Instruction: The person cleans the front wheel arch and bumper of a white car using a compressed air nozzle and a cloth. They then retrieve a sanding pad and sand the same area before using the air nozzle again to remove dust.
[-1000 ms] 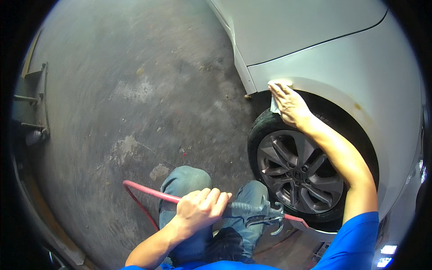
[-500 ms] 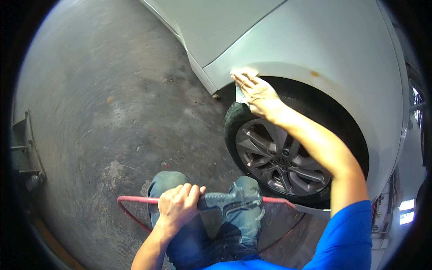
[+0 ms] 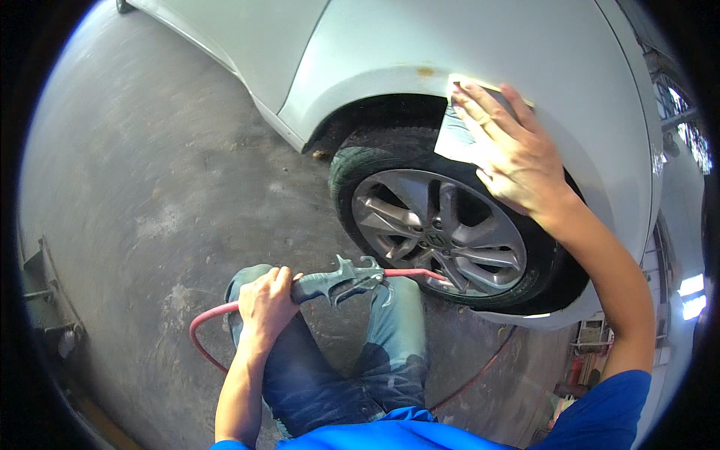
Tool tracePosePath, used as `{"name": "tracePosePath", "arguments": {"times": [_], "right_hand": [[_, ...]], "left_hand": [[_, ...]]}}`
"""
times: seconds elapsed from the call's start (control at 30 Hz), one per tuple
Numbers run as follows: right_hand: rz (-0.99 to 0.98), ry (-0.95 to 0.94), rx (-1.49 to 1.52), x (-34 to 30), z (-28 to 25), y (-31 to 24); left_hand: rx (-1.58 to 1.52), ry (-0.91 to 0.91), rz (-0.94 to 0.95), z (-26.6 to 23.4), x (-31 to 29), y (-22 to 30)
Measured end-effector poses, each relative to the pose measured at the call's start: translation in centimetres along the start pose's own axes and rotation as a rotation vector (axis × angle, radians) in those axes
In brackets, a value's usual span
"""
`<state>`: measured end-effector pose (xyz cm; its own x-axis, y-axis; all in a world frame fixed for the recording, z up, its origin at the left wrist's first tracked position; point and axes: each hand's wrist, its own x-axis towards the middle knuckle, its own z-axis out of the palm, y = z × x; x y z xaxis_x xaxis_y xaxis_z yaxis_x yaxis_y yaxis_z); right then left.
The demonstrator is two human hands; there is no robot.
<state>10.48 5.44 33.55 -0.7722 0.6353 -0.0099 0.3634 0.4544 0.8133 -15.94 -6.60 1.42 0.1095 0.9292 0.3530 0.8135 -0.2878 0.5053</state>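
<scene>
My left hand (image 3: 266, 306) is wrapped round the grip of a dark grey air blow gun (image 3: 336, 283), held above my knees. Its red nozzle (image 3: 409, 274) points right, toward the lower part of the wheel (image 3: 437, 238). A red hose (image 3: 201, 324) loops down from the grip end. With fingers stretched over it, my right hand (image 3: 517, 150) holds a folded, pale sheet of what looks like sandpaper (image 3: 454, 141) against the wheel-arch edge of a light-coloured car fender (image 3: 480, 37). Part of the sheet is hidden under the fingers. A brownish spot (image 3: 425, 72) marks the paint left of this hand.
The tyre (image 3: 351, 163) stands just below the arch. Stained concrete floor (image 3: 172, 150) stretches to the left, with a metal frame (image 3: 49, 292) at its far edge. More hose (image 3: 487, 367) lies right of my legs (image 3: 394, 330). Shelving stands at the lower right.
My right hand has moved right along the arch with the sheet, past the brown spot. The blow gun has risen and turned slightly, its nozzle now over the wheel. The view has shifted right.
</scene>
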Motion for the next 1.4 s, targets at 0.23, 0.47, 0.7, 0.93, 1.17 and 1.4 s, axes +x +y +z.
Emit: {"name": "tracePosePath", "arguments": {"times": [0.23,0.47,0.7,0.93,1.17,1.4], "right_hand": [[0.223,-0.047,-0.043,-10.0,-4.7,-0.1],[0.388,0.129,0.367,-3.3,-0.3,-3.0],[0.222,0.242,-0.001,-6.5,-1.9,-6.2],[-0.023,-0.036,-0.233,-14.0,-3.6,1.4],[0.138,-0.324,0.034,-26.1,-8.0,0.7],[0.348,-0.538,0.159,-35.6,-5.7,-6.3]], "left_hand": [[0.010,-0.019,-0.049,0.1,-0.4,-0.5],[-0.045,0.008,-0.050,0.2,0.3,0.1],[0.008,-0.007,-0.010,-0.3,0.2,-0.6],[0.026,-0.008,0.064,-0.8,0.3,-1.6],[0.097,-0.120,-0.043,-0.3,0.8,-0.7],[0.110,-0.100,-0.014,0.4,1.2,-0.8]]}}
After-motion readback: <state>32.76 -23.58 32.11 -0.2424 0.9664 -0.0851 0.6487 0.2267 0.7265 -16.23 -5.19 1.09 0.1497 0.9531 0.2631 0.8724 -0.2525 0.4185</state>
